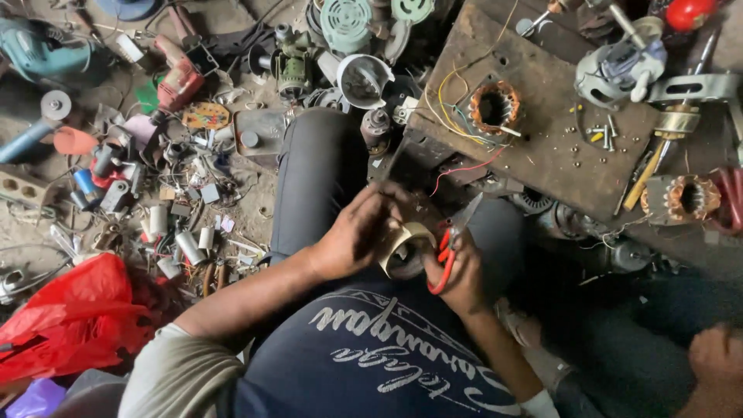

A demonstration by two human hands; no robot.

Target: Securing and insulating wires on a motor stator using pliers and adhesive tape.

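My left hand (357,232) grips a roll of pale tape (404,241) over my lap, fingers curled over its top. My right hand (463,272) holds red-handled scissors (449,249), whose blades point up and to the right beside the roll. The two hands are close together, above my dark trousers (313,174). A motor stator with copper windings (494,107) and coloured wires lies on the wooden board (542,147) just beyond my hands.
Another stator (689,198) and a white motor part (619,70) sit at the right. Capacitors, tool parts and a red drill (179,81) litter the floor at the left. A red plastic bag (73,317) lies lower left. Another person's hand (718,360) shows lower right.
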